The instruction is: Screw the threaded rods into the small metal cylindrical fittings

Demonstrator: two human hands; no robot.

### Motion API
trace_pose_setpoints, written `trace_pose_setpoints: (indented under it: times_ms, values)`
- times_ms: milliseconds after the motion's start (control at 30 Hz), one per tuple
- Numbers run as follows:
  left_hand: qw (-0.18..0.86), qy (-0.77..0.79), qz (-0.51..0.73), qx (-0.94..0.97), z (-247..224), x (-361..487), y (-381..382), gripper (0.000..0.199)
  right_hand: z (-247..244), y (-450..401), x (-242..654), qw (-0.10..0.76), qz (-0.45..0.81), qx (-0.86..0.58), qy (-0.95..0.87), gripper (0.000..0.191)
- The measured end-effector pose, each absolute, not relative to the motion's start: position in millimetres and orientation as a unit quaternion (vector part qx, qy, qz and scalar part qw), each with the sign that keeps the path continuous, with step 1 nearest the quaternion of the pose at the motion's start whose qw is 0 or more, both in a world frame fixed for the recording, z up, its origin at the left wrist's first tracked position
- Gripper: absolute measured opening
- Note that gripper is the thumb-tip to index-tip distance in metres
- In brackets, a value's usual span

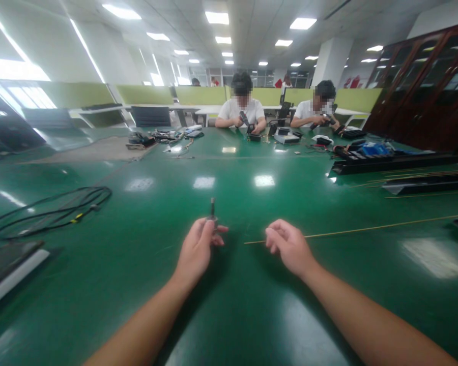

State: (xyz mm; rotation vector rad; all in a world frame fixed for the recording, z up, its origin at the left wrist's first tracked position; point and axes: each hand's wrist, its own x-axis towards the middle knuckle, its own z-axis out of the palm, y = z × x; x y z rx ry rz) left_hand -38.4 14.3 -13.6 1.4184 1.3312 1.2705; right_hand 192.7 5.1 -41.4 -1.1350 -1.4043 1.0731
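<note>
Over the green table my left hand [199, 245] is closed around a small metal part with a dark upright stem [212, 207]. Its thumb presses on the part, and the lower end is hidden in the fingers. My right hand [287, 244] is closed at the thin yellow rod [366, 229], fingers curled together. A short end of this rod sticks out to the left of the fingers, while its long side runs off to the right edge. The two hands are apart, with the rod's tip between them.
A coiled black cable [57, 211] lies at left, above a dark flat object [11, 269]. Dark trays [431, 183] and more thin rods are at right. Across the green table [168, 173], two people in white shirts handle tools among electronic parts [288, 136].
</note>
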Motion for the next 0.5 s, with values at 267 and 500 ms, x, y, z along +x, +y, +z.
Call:
trace_pose_setpoints:
  times_ms: [267,500]
  values:
    - [0.494,0.481,0.555,0.464,-13.7,-36.8,12.1,0.043,-42.0,7.9,189.8,0.492,0.455,-0.459,-0.584,0.030]
    - [0.453,0.517,0.580,0.437,22.3,-77.9,-4.7,0.037,-37.3,5.1,185.9,0.483,0.454,-0.442,-0.605,0.027]
